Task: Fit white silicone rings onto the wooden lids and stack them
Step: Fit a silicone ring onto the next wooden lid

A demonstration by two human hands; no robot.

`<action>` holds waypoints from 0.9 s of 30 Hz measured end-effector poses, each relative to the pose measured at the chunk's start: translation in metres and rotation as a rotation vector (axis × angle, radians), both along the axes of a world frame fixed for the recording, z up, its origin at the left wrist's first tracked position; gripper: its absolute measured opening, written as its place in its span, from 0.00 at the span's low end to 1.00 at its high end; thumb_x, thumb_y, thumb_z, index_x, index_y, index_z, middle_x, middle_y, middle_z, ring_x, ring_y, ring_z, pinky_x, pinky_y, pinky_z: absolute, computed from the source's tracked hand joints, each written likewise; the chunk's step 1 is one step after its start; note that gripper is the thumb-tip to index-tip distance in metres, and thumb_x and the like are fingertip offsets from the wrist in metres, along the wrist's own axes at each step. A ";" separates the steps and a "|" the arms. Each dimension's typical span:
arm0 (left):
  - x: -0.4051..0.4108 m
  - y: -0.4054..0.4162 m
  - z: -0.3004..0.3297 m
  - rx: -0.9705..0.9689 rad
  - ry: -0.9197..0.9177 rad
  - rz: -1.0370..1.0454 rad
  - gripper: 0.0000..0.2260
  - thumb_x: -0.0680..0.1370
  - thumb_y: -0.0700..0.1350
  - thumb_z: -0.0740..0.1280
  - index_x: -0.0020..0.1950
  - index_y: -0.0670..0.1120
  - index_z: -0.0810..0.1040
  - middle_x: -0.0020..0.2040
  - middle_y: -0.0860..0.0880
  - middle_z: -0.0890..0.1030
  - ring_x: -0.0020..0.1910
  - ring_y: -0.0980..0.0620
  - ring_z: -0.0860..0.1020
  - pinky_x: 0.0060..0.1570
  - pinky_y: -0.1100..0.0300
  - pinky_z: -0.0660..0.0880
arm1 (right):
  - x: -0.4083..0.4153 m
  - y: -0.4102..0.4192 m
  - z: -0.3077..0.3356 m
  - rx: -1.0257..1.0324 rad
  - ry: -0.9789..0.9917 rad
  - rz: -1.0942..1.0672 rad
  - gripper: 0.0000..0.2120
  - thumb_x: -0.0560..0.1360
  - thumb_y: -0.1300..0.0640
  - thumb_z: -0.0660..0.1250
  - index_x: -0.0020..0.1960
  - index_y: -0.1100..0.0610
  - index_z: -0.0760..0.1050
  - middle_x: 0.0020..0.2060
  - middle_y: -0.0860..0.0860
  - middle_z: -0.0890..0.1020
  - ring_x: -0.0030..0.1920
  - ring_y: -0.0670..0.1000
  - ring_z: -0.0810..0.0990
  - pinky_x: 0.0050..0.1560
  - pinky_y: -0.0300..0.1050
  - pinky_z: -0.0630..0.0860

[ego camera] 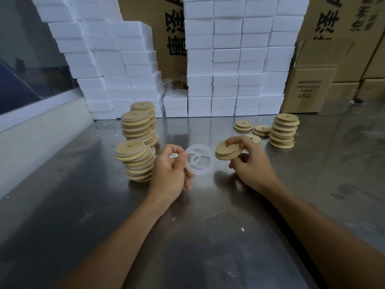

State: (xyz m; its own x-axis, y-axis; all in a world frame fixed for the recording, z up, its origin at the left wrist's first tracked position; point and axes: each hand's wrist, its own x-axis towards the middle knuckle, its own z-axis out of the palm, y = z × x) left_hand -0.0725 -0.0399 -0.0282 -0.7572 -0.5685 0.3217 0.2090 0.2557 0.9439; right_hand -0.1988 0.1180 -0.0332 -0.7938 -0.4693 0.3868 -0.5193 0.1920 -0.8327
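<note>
My left hand (pixel 170 172) pinches a white silicone ring (pixel 203 162) between thumb and forefinger, just above the steel table; more rings show through it. To its right, my right hand (pixel 248 161) grips a round wooden lid (pixel 227 151) with a small centre hole, tilted and held off the table. Left of my left hand rise leaning stacks of wooden lids (pixel 136 159), with taller ones (pixel 137 126) behind. At the right stands another stack of lids (pixel 283 131), with a few low piles (pixel 243 125) beside it.
The steel table (pixel 187 236) stretches toward me. White foam boxes (pixel 229 63) are piled along the back. Cardboard cartons (pixel 312 80) stand at the back right. A grey wall ledge (pixel 37 122) runs along the left side.
</note>
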 end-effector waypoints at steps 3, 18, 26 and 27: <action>0.000 0.006 0.001 0.060 -0.015 -0.046 0.07 0.84 0.41 0.59 0.46 0.43 0.69 0.25 0.47 0.76 0.19 0.50 0.70 0.20 0.62 0.66 | 0.004 0.000 0.004 -0.019 -0.113 0.106 0.17 0.76 0.69 0.59 0.56 0.51 0.78 0.52 0.48 0.82 0.39 0.49 0.83 0.39 0.44 0.79; -0.002 0.015 -0.006 -0.198 -0.069 0.139 0.09 0.82 0.44 0.63 0.42 0.50 0.71 0.35 0.49 0.79 0.26 0.54 0.78 0.24 0.62 0.70 | 0.043 -0.025 0.004 -0.202 -0.017 0.124 0.09 0.80 0.55 0.65 0.47 0.59 0.80 0.39 0.53 0.83 0.37 0.50 0.80 0.36 0.50 0.79; -0.002 0.017 -0.005 -0.049 0.011 0.181 0.08 0.82 0.42 0.62 0.43 0.49 0.70 0.45 0.49 0.79 0.28 0.53 0.82 0.22 0.55 0.78 | 0.045 -0.024 0.001 -0.143 0.073 0.145 0.06 0.80 0.51 0.65 0.56 0.49 0.76 0.45 0.49 0.84 0.33 0.50 0.83 0.31 0.37 0.75; -0.002 0.018 -0.005 -0.065 0.016 0.186 0.08 0.82 0.42 0.62 0.43 0.50 0.70 0.44 0.50 0.79 0.29 0.54 0.82 0.23 0.53 0.79 | 0.045 -0.024 0.001 -0.124 0.090 0.131 0.07 0.80 0.50 0.65 0.57 0.48 0.76 0.44 0.48 0.84 0.34 0.48 0.83 0.31 0.35 0.75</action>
State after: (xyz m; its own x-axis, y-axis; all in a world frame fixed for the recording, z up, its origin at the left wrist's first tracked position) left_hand -0.0749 -0.0220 -0.0334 -0.6360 -0.6755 0.3732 0.1670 0.3517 0.9211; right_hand -0.1539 0.0941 -0.0325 -0.6888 -0.5109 0.5143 -0.6063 0.0170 -0.7951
